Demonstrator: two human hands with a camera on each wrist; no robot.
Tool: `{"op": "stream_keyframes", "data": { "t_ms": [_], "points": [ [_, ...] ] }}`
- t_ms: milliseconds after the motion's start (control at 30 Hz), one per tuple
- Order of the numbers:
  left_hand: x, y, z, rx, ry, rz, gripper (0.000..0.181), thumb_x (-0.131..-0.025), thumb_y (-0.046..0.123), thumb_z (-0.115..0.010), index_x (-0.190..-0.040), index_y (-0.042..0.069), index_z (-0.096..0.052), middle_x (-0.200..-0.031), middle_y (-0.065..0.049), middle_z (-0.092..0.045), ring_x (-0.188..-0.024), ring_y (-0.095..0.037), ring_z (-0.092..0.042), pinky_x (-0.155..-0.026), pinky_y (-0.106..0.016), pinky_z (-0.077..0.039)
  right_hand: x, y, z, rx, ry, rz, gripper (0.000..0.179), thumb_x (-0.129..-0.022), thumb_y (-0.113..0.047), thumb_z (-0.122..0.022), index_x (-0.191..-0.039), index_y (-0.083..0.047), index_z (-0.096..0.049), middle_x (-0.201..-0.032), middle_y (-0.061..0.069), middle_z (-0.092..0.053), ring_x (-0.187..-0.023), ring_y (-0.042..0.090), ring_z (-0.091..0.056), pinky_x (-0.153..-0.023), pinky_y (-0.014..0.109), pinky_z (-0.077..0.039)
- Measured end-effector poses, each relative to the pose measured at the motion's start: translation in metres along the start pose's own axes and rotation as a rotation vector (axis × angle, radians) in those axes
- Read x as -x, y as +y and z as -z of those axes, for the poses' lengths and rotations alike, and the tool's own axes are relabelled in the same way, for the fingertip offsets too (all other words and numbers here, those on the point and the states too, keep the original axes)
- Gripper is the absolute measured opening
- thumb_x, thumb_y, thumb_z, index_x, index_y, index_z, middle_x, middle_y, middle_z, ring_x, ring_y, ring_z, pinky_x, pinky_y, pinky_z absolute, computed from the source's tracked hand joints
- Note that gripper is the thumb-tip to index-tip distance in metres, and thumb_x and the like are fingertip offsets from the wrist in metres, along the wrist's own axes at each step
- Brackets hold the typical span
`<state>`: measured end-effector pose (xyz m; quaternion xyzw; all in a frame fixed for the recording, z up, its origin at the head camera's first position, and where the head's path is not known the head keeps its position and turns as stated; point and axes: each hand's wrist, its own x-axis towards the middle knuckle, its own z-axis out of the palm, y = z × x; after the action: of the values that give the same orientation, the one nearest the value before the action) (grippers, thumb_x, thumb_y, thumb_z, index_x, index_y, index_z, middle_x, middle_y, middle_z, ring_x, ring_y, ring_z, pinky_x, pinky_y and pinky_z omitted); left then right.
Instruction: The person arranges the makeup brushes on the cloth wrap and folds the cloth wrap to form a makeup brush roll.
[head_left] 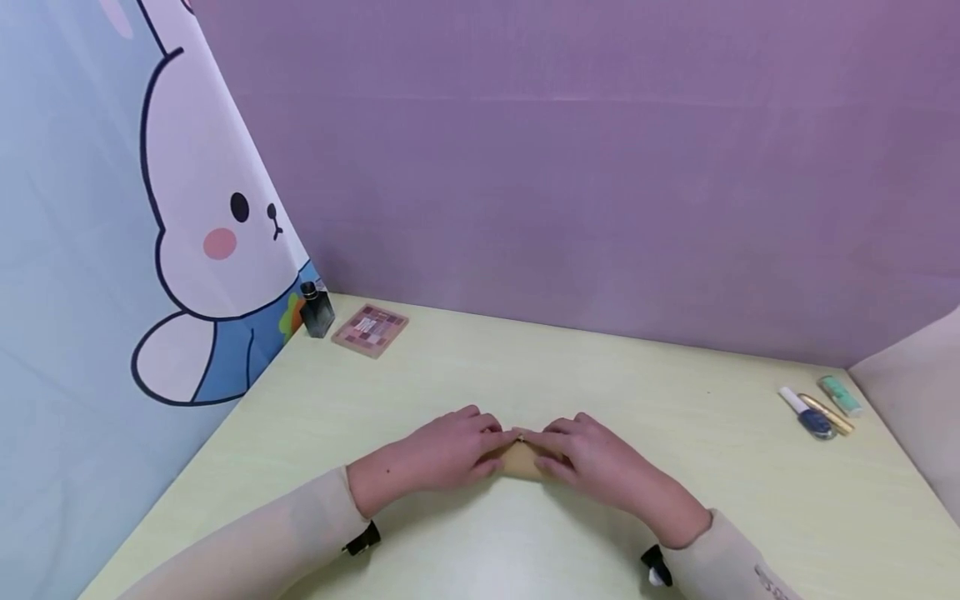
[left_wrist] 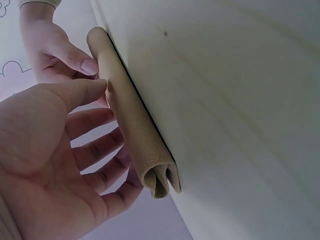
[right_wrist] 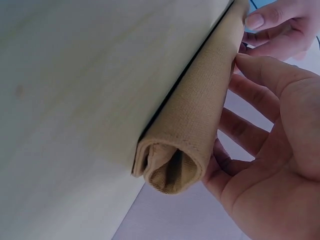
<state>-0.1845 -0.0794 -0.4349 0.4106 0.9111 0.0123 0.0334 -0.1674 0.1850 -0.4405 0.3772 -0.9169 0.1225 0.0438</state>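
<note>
A tan, woven-looking cloth piece (head_left: pixel 522 461), rolled or folded over on itself, lies across the table in front of me. Its open ends show curled layers in both wrist views, and a dark line runs along its lower edge. My left hand (head_left: pixel 453 447) grips its left part, thumb on the near side and fingers behind. From the other side my right hand (head_left: pixel 596 458) pinches it the same way. Both index fingertips meet at the top middle, by a small gold-coloured bit (head_left: pixel 521 437). The fingers hide much of the roll's far side.
At the back left stand a dark bottle (head_left: pixel 317 312) and a pink checkered palette (head_left: pixel 371 330). On the right lie a white-capped dark blue bottle (head_left: pixel 808 414), a gold tube (head_left: pixel 827 413) and a green tube (head_left: pixel 840 395). A purple backdrop (head_left: pixel 585 183) rises behind the table.
</note>
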Motion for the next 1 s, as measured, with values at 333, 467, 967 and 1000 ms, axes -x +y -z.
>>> {"op": "stream_keyframes", "data": {
  "t_ms": [333, 467, 967, 1000],
  "points": [
    [-0.0005, 0.0017, -0.0004, 0.069, -0.031, 0.019, 0.053, -0.108, 0.040, -0.065, -0.158, 0.026, -0.054, -0.140, 0.001, -0.068, -0.122, -0.019, -0.061, -0.103, -0.034, -0.055, -0.0003, 0.0004, 0.0036, -0.054, -0.036, -0.007, 0.038, -0.102, -0.025, -0.074, -0.139, -0.016, -0.073, -0.118, -0.002, -0.078, -0.097, 0.014, -0.065, -0.087, 0.033, -0.055],
    [-0.0007, 0.0016, -0.0008, 0.080, -0.035, 0.020, 0.053, -0.107, 0.039, -0.066, -0.157, 0.027, -0.055, -0.140, 0.000, -0.067, -0.125, -0.019, -0.061, -0.105, -0.035, -0.055, -0.0015, 0.0018, 0.0043, -0.113, -0.062, -0.023, 0.037, -0.102, -0.023, -0.074, -0.139, -0.016, -0.073, -0.119, -0.001, -0.077, -0.100, 0.016, -0.064, -0.087, 0.033, -0.055],
    [-0.0018, 0.0008, 0.0010, 0.068, -0.049, 0.002, 0.052, -0.105, 0.035, -0.069, -0.155, 0.028, -0.058, -0.136, 0.002, -0.068, -0.117, -0.015, -0.058, -0.097, -0.031, -0.055, -0.0067, 0.0092, 0.0011, -0.246, -0.098, -0.054, 0.035, -0.101, -0.020, -0.075, -0.136, -0.016, -0.075, -0.123, 0.001, -0.076, -0.104, 0.016, -0.064, -0.087, 0.031, -0.055],
    [-0.0014, 0.0010, 0.0012, 0.056, -0.048, 0.000, 0.052, -0.105, 0.035, -0.070, -0.155, 0.028, -0.058, -0.136, 0.003, -0.068, -0.118, -0.015, -0.059, -0.097, -0.031, -0.055, -0.0061, 0.0091, 0.0019, -0.247, -0.103, -0.059, 0.037, -0.101, -0.021, -0.075, -0.138, -0.017, -0.074, -0.124, 0.001, -0.076, -0.106, 0.016, -0.064, -0.087, 0.031, -0.055]
  ]
}}
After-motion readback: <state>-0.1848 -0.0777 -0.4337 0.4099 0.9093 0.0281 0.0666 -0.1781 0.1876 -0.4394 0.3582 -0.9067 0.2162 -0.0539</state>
